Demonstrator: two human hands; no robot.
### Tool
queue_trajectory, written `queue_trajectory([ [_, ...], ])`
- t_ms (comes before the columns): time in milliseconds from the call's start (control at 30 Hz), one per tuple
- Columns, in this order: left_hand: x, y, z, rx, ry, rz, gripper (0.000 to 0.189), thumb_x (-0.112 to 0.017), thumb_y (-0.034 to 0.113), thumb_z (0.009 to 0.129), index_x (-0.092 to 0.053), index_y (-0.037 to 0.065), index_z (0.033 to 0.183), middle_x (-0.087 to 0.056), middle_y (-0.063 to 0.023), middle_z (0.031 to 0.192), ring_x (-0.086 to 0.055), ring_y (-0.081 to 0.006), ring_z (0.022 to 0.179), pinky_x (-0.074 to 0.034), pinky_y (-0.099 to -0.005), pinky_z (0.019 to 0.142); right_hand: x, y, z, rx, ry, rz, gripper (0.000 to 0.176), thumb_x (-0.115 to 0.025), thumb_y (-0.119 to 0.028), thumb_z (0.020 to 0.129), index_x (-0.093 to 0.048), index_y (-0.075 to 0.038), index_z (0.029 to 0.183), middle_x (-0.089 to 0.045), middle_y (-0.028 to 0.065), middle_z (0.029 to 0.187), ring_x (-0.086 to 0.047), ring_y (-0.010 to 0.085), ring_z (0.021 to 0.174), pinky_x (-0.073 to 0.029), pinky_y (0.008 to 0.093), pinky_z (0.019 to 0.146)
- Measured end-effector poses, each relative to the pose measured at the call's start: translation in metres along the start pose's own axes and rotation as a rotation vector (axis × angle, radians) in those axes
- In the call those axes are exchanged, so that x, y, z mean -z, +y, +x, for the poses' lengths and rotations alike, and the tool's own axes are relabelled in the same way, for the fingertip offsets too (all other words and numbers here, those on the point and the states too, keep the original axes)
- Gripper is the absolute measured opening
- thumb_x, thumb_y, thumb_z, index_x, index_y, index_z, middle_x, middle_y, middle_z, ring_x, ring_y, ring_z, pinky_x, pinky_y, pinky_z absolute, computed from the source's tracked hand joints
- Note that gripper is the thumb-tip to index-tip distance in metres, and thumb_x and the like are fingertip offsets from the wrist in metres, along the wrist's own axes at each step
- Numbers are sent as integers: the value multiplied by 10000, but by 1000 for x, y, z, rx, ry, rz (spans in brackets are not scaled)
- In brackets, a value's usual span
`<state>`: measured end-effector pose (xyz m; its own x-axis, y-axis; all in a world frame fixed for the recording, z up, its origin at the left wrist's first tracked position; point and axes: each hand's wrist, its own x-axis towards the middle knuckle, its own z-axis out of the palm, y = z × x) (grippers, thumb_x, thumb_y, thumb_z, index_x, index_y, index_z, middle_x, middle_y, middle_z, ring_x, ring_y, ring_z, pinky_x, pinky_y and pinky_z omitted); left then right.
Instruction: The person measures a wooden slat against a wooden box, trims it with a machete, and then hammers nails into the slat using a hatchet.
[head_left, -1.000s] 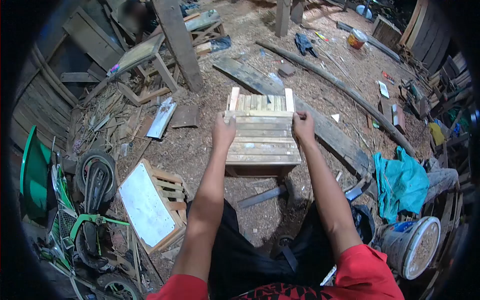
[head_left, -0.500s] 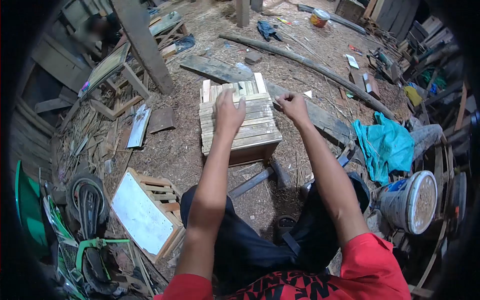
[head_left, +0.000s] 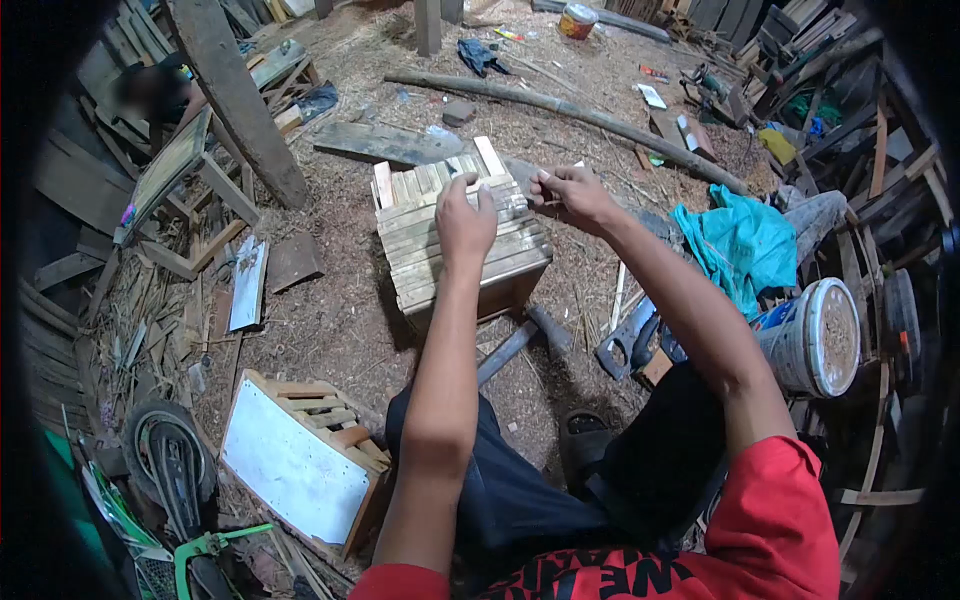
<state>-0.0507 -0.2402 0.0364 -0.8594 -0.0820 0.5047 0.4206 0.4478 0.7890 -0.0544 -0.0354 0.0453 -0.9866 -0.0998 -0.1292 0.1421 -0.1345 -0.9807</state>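
A small box-like wooden piece topped with several pale slats stands on the ground in front of me. My left hand lies on its top, fingers curled over the far slat and thumb apart from the index finger. Just right of it, my right hand is at the slats' right end with its fingertips pinched together. Whatever is in that pinch is too small to make out. A hammer lies on the ground below the box, and a handsaw lies to its right by my leg.
A white-topped wooden piece lies at my left, near a green bike. On the right are a lidded bucket and a teal tarp. A long pole crosses behind. Another person is at the far left by a post.
My right hand has moved left to the slats' end, its fingertips now pinched there. My left hand stays on the slats. The view has shifted, bringing the handsaw into sight.
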Motion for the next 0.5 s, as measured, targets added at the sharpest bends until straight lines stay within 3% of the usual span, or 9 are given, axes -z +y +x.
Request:
queue_trajectory([
  [67, -5, -3, 0, -35, 34, -32, 229, -622, 116, 874, -670, -23, 1049, -687, -208, 1042, -651, -356, 1010, -498, -415, 893, 2, -4, -6, -30, -31, 82, 242, -534, -244, 1021, -621, -22, 1064, -652, 35, 919, -617, 117, 788, -520, 280, 742],
  [167, -5, 2, -2, 22, 7, -79, 230, -620, 111, 868, -672, -18, 1051, -690, -211, 1032, -660, -355, 997, -501, -409, 896, -7, -13, -19, -22, -59, 137, 236, -528, -240, 1024, -621, -27, 1063, -651, 32, 920, -616, 116, 779, -514, 283, 730],
  [200, -7, -4, -5, 17, -22, -105, 237, -614, 104, 865, -671, -16, 1061, -694, -213, 1031, -667, -353, 991, -506, -406, 899, -21, -22, -31, -28, 30, 95, 239, -546, -246, 1014, -638, -26, 1004, -650, 24, 871, -612, 110, 752, -506, 288, 688],
  [300, -2, -20, -18, 65, -122, -135, 209, -612, 102, 860, -667, -15, 1025, -681, -211, 997, -640, -380, 971, -491, -435, 894, -15, -19, -37, -26, 32, -388, 207, -617, -242, 969, -657, -43, 930, -644, 10, 789, -598, 104, 689, -498, 286, 635],
  [333, 0, -24, -19, 93, -110, -136, 225, -626, 133, 874, -676, -9, 1041, -704, -194, 975, -677, -340, 928, -522, -408, 853, -16, -12, -40, 37, 112, -460, 202, -683, -234, 915, -665, -43, 854, -643, 9, 729, -587, 100, 647, -490, 291, 592],
  [400, 2, -23, -13, 165, -119, -189, 251, -636, 162, 886, -676, -9, 1065, -713, -188, 970, -694, -305, 904, -534, -383, 824, 10, 9, -29, 107, 143, -670, 190, -701, -213, 897, -663, -36, 840, -648, 15, 730, -582, 97, 642, -486, 285, 588],
  [500, 12, -13, -25, 232, -254, -182, 294, -647, 211, 899, -676, -8, 1093, -724, -184, 951, -710, -250, 860, -547, -351, 782, 31, 48, -42, 50, 174, -746, 219, -710, -212, 885, -655, -11, 815, -643, 29, 721, -574, 98, 642, -479, 295, 592],
])
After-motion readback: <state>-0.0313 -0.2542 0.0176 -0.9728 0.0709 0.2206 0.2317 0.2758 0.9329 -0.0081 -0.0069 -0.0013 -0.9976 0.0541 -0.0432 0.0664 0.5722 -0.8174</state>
